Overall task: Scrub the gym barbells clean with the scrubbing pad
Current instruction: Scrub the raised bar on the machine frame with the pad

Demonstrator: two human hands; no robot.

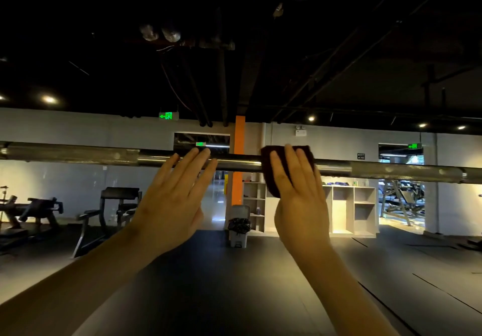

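One grey steel barbell (234,162); left hand (172,200) touches it with straight fingers, right hand (300,205) presses one maroon scrubbing pad (266,158) flat against it.

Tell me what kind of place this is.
Almost certainly a gym: a barbell stretches across the view, padded benches stand at the left, and exercise machines show in a lit room at the far right.

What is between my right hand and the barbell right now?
The dark scrubbing pad: the right hand presses it flat against the barbell with straight fingers, as the head view shows.
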